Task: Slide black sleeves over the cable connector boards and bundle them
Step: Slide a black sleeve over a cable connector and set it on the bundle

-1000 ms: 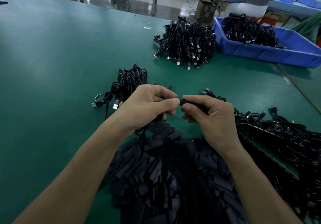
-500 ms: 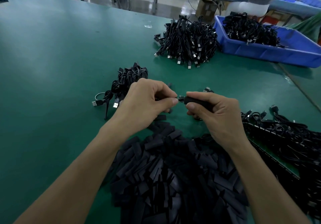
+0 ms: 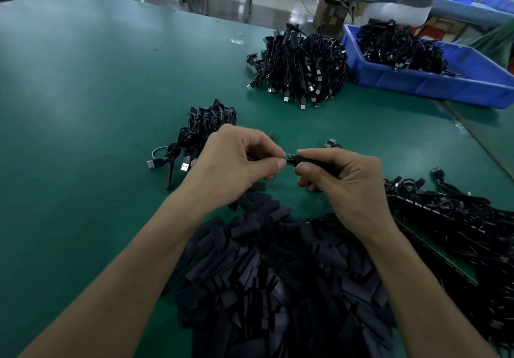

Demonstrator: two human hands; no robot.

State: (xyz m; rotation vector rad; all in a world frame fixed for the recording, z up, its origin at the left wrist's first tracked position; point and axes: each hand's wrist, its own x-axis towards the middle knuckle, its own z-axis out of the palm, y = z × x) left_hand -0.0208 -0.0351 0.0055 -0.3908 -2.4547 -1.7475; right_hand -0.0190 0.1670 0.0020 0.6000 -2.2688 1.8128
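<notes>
Above the green table, my right hand [image 3: 345, 182] pinches a black sleeve [image 3: 308, 160] between thumb and forefinger. The end of a connector board [image 3: 290, 159] sticks out of the sleeve's left end. My left hand [image 3: 236, 163] pinches that end with thumb and forefinger; the cable behind it is hidden in the palm. A large heap of loose black sleeves [image 3: 278, 274] lies just in front of me under both forearms. A strip of cables with bare green boards [image 3: 456, 232] lies at the right.
A small bundle of finished cables [image 3: 200, 132] with USB plugs lies left of my hands. A bigger bundle pile [image 3: 300, 63] sits further back, beside a blue bin [image 3: 434, 82] full of cables. A person sits at another table behind.
My hands have drawn slightly apart. The sleeve in my right hand has slid to the right, so the board's end now shows between the fingertips.
</notes>
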